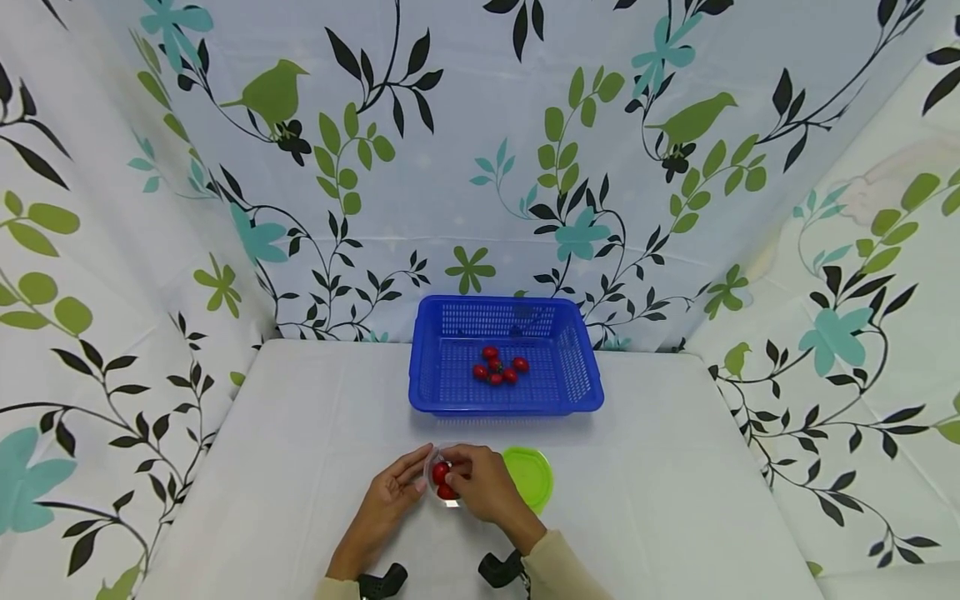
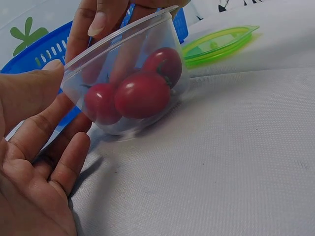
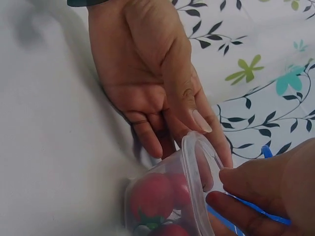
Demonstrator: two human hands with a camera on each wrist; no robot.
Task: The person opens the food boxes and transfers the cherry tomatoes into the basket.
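Note:
A clear plastic cup (image 2: 123, 129) with several red cherry tomatoes (image 2: 142, 95) in it stands on the white table in front of me. My left hand (image 1: 390, 497) holds the cup's left side, its thumb at the rim and fingers along the wall. From the right, my right hand (image 1: 483, 486) reaches over the cup; its fingertips (image 3: 227, 178) are at the cup's mouth and partly inside, near the tomatoes. No tomato shows between its thumb and forefinger in the right wrist view. A green lid (image 1: 528, 479) lies just right of the cup, partly behind my right hand.
Behind the cup stands a blue plastic basket (image 1: 506, 410) with several more cherry tomatoes (image 1: 495, 365) on its floor. Patterned cloth (image 1: 465, 167) hangs at the back and both sides of the table (image 1: 660, 467).

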